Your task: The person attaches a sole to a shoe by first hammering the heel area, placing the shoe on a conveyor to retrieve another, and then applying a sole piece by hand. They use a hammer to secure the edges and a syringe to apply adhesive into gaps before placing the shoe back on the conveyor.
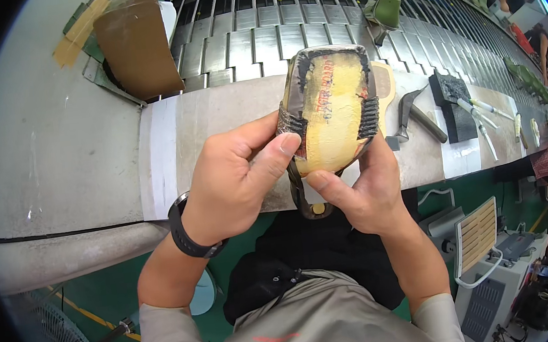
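A dark shoe upper on a last (331,116) is held up before me, sole side facing me. Its yellowish insole board shows in the middle, with dark pleated edges folded over both sides and a dark loop hanging at the lower end. My left hand (231,175) grips the left side, thumb pressed on the pleated edge. My right hand (370,191) holds the lower right, its thumb at the bottom of the board and its other fingers mostly hidden behind. Behind the shoe lies a flat beige sole-shaped piece (385,88), and right of it a hammer (426,122).
A black block (454,107) and several white-handled brush-like tools (481,126) lie rightward on the bench (215,110). Beyond runs a metal slat conveyor (262,43) carrying a green shoe last (385,10). A cardboard box (137,49) stands far left. Other people work at far right.
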A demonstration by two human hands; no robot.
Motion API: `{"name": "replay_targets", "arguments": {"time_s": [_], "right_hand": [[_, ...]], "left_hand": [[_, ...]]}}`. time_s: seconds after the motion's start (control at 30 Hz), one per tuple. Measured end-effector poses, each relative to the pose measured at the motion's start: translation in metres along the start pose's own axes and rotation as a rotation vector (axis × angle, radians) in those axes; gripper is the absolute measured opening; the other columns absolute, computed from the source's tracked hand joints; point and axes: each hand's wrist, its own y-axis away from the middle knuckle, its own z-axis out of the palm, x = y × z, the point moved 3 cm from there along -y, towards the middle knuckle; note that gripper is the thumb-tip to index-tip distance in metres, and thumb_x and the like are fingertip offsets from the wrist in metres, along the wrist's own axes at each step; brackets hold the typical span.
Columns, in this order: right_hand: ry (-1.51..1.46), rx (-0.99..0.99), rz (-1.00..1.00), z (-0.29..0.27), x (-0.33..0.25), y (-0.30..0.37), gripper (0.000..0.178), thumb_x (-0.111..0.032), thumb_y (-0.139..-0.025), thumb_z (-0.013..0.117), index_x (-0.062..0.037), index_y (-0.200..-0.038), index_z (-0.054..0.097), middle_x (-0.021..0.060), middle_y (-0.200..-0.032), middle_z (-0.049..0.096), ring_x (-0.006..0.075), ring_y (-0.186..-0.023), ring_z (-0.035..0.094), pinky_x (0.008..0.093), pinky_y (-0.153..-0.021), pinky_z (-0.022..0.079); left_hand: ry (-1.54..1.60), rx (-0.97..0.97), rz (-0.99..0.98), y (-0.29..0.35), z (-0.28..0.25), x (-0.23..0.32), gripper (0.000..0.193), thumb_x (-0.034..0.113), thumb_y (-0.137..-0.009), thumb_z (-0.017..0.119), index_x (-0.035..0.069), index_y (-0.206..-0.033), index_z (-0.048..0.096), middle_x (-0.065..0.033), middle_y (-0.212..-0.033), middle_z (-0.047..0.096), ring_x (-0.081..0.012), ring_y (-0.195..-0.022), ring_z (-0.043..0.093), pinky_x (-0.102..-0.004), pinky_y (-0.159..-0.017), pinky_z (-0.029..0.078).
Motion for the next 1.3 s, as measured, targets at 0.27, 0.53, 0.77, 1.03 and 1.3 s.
{"name": "replay_targets", "arguments": {"time_s": [0.27,0.53,0.77,1.03,1.3], "right_hand": [[0.041,-0.027,-0.063,0.009,0.004,-0.006,0.071,-0.027,-0.085,0.092,0.0056,-0.136,0.056,0.0213,-0.121,0.073,0.0285,-0.110,0.074,0.0403,-0.097,0.056],[-0.652,-0.026,0.093,0.008,-0.002,-0.021,0.067,-0.051,-0.117,0.045,0.0079,-0.148,0.056,0.0114,-0.126,0.071,0.0145,-0.118,0.066,0.0310,-0.104,0.052],[-0.623,-0.007,0.205,-0.003,-0.006,-0.022,0.052,-0.043,-0.116,0.054,0.0041,-0.116,0.075,0.0038,-0.105,0.075,0.0072,-0.095,0.065,0.0274,-0.087,0.054],[-0.237,0.245,0.021,-0.002,-0.002,-0.028,0.049,-0.041,-0.114,0.058,0.0046,-0.110,0.076,-0.0009,-0.081,0.070,0.0036,-0.071,0.057,0.0233,-0.063,0.047],[0.056,0.289,-0.099,-0.027,0.015,-0.036,0.052,-0.044,-0.115,0.057,0.0057,-0.117,0.073,0.0079,-0.095,0.073,0.0114,-0.086,0.063,0.0293,-0.077,0.052]], "left_hand": [[0.343,-0.016,0.054,-0.007,-0.005,-0.030,0.049,0.034,-0.117,0.052,-0.007,-0.144,0.061,-0.0106,-0.131,0.073,-0.0158,-0.119,0.067,-0.0338,-0.105,0.052],[0.701,0.142,0.125,-0.008,0.024,-0.034,0.069,0.050,-0.115,0.047,-0.008,-0.153,0.047,-0.0174,-0.143,0.065,-0.0237,-0.129,0.067,-0.0402,-0.112,0.053],[0.613,0.275,0.135,0.001,0.042,-0.026,0.062,0.044,-0.115,0.054,-0.006,-0.152,0.050,-0.0131,-0.134,0.070,-0.0175,-0.118,0.070,-0.0330,-0.103,0.056],[0.357,0.393,0.191,-0.018,0.048,-0.025,0.051,0.035,-0.118,0.049,-0.006,-0.148,0.055,-0.0103,-0.126,0.072,-0.0123,-0.110,0.068,-0.0284,-0.097,0.055],[0.700,0.214,0.067,-0.029,0.016,-0.030,0.049,0.022,-0.111,0.060,-0.007,-0.149,0.050,-0.0184,-0.136,0.068,-0.0230,-0.118,0.071,-0.0364,-0.101,0.059]]}}
